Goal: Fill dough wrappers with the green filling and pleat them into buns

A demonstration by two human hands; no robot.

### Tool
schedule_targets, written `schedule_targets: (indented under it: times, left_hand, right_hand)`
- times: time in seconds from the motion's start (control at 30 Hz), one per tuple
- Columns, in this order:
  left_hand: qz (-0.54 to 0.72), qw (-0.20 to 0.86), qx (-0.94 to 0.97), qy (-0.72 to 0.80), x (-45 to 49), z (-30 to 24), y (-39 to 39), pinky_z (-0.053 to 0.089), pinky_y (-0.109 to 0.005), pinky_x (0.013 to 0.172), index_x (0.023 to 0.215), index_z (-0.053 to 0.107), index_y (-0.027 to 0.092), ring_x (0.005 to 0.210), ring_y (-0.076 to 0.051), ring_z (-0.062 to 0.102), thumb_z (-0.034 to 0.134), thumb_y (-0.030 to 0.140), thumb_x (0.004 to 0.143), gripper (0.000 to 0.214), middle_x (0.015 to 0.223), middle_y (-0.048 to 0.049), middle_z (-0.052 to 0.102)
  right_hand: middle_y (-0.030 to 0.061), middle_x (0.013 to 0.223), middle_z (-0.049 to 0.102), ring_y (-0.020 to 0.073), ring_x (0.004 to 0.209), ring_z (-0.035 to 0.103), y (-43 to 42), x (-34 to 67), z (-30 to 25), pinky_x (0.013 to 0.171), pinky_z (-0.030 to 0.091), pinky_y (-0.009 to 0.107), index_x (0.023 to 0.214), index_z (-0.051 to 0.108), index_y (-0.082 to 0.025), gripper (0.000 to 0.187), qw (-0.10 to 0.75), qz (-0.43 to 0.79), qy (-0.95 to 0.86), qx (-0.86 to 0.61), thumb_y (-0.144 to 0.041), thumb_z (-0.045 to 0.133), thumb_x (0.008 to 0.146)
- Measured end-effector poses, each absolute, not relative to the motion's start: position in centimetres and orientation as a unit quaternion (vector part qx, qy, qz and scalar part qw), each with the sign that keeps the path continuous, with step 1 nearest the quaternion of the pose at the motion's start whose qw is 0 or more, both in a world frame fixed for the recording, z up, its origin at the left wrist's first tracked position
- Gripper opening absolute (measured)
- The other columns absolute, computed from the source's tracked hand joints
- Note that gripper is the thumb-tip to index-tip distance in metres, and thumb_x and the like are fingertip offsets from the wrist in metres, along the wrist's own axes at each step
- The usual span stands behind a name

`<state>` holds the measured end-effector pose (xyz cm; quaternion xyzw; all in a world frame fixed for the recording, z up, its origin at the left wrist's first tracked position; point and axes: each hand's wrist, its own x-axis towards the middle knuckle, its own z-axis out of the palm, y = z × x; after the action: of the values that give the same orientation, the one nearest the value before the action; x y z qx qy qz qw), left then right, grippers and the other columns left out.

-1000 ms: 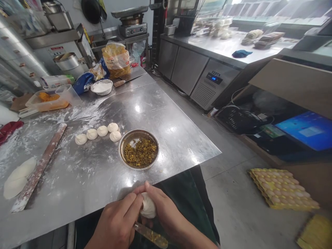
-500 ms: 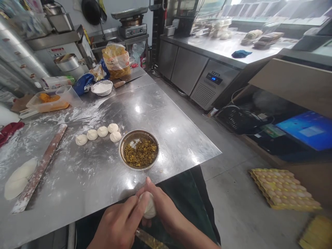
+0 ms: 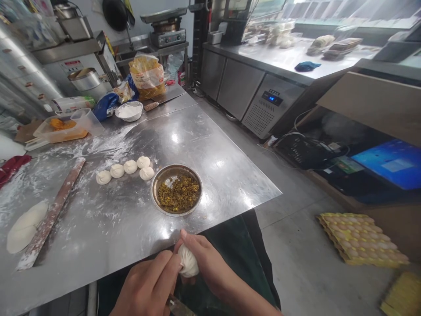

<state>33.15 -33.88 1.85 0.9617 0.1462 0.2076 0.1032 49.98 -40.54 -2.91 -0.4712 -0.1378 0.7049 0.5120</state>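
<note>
My right hand (image 3: 207, 263) cups a small white dough bun (image 3: 188, 264) just off the near edge of the steel table (image 3: 108, 219). My left hand (image 3: 148, 285) pinches the bun's top with thumb and forefinger, and a flat filling-smeared paddle (image 3: 179, 307) juts out beneath it. In front of my hands stands a round metal bowl (image 3: 176, 189) of chopped yellow-green filling. Several finished buns (image 3: 125, 169) lie in a row to the bowl's left.
A floury rolling stick (image 3: 49, 215) and flat dough pieces (image 3: 24, 226) lie at the left. Tubs, a flour bowl (image 3: 129, 110) and bags crowd the table's far end. Egg trays (image 3: 362, 239) sit on the floor at the right, beyond a steel counter (image 3: 263, 66).
Both hands kept pinching and turning the bun in place; the paddle under my left hand has slipped lower, almost out of the picture.
</note>
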Motion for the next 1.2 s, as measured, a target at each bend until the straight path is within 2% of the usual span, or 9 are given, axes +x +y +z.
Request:
schedule_targets:
  times: [0.1,0.2,0.27,0.37,0.5,0.6,0.73,0.97,1.2]
  left_hand:
    - [0.201,0.074,0.97,0.117,33.5,2.2,-33.7,0.059,-0.021,0.067,0.133,0.059,0.01,0.074,-0.012,0.073,0.035,0.009,0.101,0.04,0.106,-0.0105,0.075]
    - [0.205,0.1,0.965,0.127,33.6,2.3,-33.8,0.059,-0.022,0.069,0.124,0.062,0.012,0.08,-0.014,0.075,0.037,0.008,0.1,0.035,0.1,-0.0094,0.075]
    - [0.209,0.111,0.96,0.151,33.5,2.2,-34.0,0.059,-0.024,0.075,0.123,0.062,0.013,0.086,-0.016,0.076,0.039,0.005,0.098,0.035,0.102,-0.0093,0.075]
    - [0.207,0.083,0.964,0.147,33.4,2.0,-34.1,0.059,-0.023,0.075,0.132,0.061,0.013,0.084,-0.014,0.076,0.036,0.007,0.1,0.04,0.108,-0.0096,0.075]
    - [0.203,0.091,0.967,0.121,33.3,2.2,-33.9,0.06,-0.022,0.071,0.127,0.061,0.012,0.081,-0.014,0.076,0.035,0.009,0.101,0.037,0.1,-0.0086,0.076]
    - [0.203,0.107,0.961,0.154,33.1,2.1,-34.0,0.061,-0.024,0.077,0.128,0.062,0.013,0.085,-0.016,0.076,0.039,0.009,0.101,0.036,0.105,-0.0093,0.075]
    - [0.201,0.087,0.968,0.121,33.1,1.8,-34.1,0.061,-0.024,0.073,0.132,0.061,0.013,0.077,-0.015,0.076,0.032,0.014,0.106,0.038,0.105,-0.0091,0.076]
    - [0.179,0.163,0.957,0.162,32.6,1.0,-34.6,0.061,-0.025,0.079,0.137,0.057,0.016,0.081,-0.014,0.075,0.039,0.004,0.097,0.046,0.107,-0.0086,0.075]
    - [0.163,0.267,0.928,0.201,32.2,0.7,-35.2,0.061,-0.017,0.074,0.132,0.057,0.023,0.081,-0.012,0.074,0.051,0.011,0.099,0.035,0.1,-0.0047,0.073]
  right_hand:
    - [0.0027,0.054,0.059,0.0138,0.043,0.057,-40.5,50.0,-2.8,0.037,0.04,0.021,0.083,0.069,-0.013,0.071,0.513,0.708,-0.133,-0.467,-0.08,0.045,0.093]
    - [0.0014,0.061,0.063,0.0099,0.039,0.051,-40.6,50.2,-3.0,0.034,0.034,0.019,0.093,0.07,-0.014,0.062,0.501,0.735,-0.133,-0.437,-0.075,0.056,0.09]
    - [0.0012,0.059,0.061,0.0097,0.04,0.051,-40.6,50.2,-3.3,0.035,0.034,0.018,0.085,0.068,-0.014,0.059,0.507,0.723,-0.134,-0.451,-0.072,0.061,0.089]
    - [0.0018,0.051,0.057,0.0136,0.04,0.056,-40.7,50.1,-3.7,0.035,0.039,0.021,0.077,0.067,-0.014,0.068,0.513,0.702,-0.13,-0.477,-0.078,0.05,0.092]
    - [0.0003,0.06,0.061,0.0102,0.039,0.052,-40.8,50.3,-3.7,0.033,0.033,0.018,0.095,0.07,-0.015,0.063,0.494,0.743,-0.137,-0.431,-0.075,0.053,0.092]
    - [0.0006,0.056,0.059,0.0101,0.041,0.053,-40.7,50.3,-3.6,0.035,0.033,0.018,0.082,0.068,-0.014,0.06,0.499,0.722,-0.153,-0.454,-0.073,0.059,0.089]
    - [0.0012,0.053,0.058,0.0119,0.038,0.053,-40.6,50.4,-3.7,0.033,0.033,0.019,0.082,0.07,-0.013,0.071,0.489,0.719,-0.15,-0.471,-0.079,0.045,0.092]
    - [0.0002,0.052,0.056,0.0113,0.038,0.053,-40.5,50.0,-3.9,0.033,0.03,0.019,0.076,0.067,-0.014,0.064,0.507,0.714,-0.146,-0.461,-0.075,0.052,0.092]
    - [0.0014,0.052,0.058,0.0116,0.036,0.051,-40.7,49.3,-4.6,0.032,0.029,0.02,0.078,0.068,-0.014,0.066,0.505,0.731,-0.122,-0.442,-0.076,0.05,0.092]
